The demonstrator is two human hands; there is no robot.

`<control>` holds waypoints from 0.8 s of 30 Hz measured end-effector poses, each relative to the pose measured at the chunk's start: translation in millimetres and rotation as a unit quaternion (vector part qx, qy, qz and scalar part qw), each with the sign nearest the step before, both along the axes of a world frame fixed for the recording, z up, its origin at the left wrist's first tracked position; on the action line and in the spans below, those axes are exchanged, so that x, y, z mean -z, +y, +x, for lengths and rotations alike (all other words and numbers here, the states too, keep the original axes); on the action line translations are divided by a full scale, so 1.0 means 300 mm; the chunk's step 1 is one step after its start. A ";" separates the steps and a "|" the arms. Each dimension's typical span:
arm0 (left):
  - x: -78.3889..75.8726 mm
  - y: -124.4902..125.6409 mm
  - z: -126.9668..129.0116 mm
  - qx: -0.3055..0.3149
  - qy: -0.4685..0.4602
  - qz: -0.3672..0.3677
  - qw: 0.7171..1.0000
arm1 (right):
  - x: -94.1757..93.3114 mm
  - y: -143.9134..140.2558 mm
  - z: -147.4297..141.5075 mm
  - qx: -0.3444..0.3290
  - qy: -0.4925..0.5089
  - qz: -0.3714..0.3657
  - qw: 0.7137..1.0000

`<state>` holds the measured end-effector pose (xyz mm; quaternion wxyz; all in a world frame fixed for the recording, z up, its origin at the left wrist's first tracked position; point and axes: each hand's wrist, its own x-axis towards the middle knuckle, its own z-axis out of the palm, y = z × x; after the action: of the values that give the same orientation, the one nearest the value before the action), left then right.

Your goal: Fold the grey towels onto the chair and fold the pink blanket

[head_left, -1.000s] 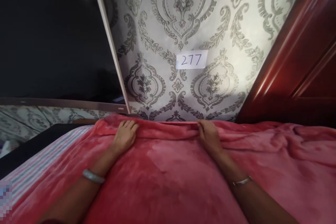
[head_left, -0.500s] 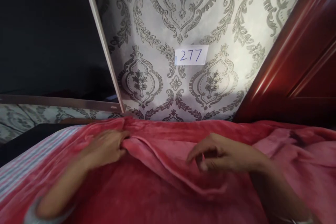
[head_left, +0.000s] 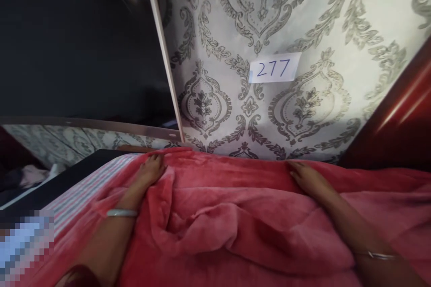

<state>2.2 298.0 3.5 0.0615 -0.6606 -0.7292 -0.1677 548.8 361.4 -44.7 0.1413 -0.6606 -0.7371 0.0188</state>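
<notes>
Your left hand point(head_left: 150, 172) lies flat and unclenched on the red blanket point(head_left: 235, 215), fingers spread at the blanket's far edge, close to its left corner; your right hand point(head_left: 308, 179) also rests open, palm down, on the same far edge, well apart from the left. Neither hand grips a fold. The blanket covers the bed from that far edge down to the near side of the view and is bunched into thick ridges between your two forearms. To the left of the blanket a striped sheet point(head_left: 77, 188) is exposed, and beyond it a dark bed edge point(head_left: 63, 177) runs diagonally. The far edge of the blanket meets the patterned wall point(head_left: 235, 31) directly, so there is almost no room ahead of your fingertips. A dark screen point(head_left: 77, 45) with a pale frame stands on the left, its lower corner just beyond your left hand. A red wooden panel point(head_left: 400, 121) closes off the right side, near your right hand. A white label reading 277 point(head_left: 273, 68) is fixed to the wall above the space between your hands. Each wrist carries a bangle point(head_left: 121, 213)
</notes>
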 end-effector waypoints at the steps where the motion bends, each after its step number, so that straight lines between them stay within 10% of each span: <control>1: -0.004 0.008 -0.009 -0.035 0.015 -0.022 0.999 | 0.008 0.006 0.002 0.006 -0.004 0.005 1.000; 16: -0.101 0.211 0.040 -0.129 0.048 -0.119 0.983 | -0.033 -0.020 -0.044 0.082 0.003 0.022 0.996; 24: -0.092 0.165 0.108 -0.175 0.069 0.062 0.980 | -0.020 -0.023 -0.034 0.121 0.001 0.043 0.992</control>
<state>34.6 347.5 31.2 0.1813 -0.5280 -0.8154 -0.1533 538.5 354.5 -38.6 0.1721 -0.7379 -0.6520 -0.0295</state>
